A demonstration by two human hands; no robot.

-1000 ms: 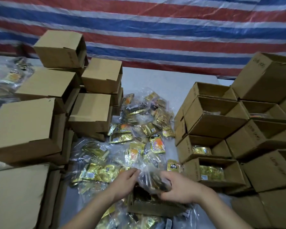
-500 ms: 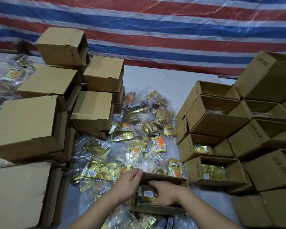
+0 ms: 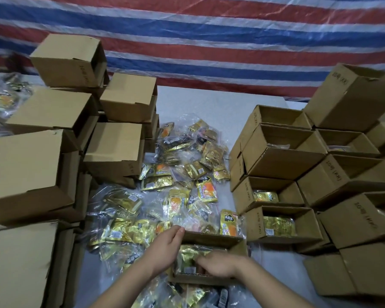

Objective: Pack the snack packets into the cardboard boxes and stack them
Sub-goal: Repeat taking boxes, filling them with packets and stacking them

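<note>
Your left hand [image 3: 165,250] rests on the left wall of the open box [image 3: 211,237], while your right hand [image 3: 218,264] presses a gold packet [image 3: 190,254] inside. Loose packets [image 3: 178,178] cover the counter [image 3: 211,103] between box stacks [image 3: 298,165].

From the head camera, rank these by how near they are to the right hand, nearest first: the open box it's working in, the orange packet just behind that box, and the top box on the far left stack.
1. Open box: the right hand is inside it.
2. Orange packet: just behind the box, slightly right.
3. Top box: far left, at the back.
</note>
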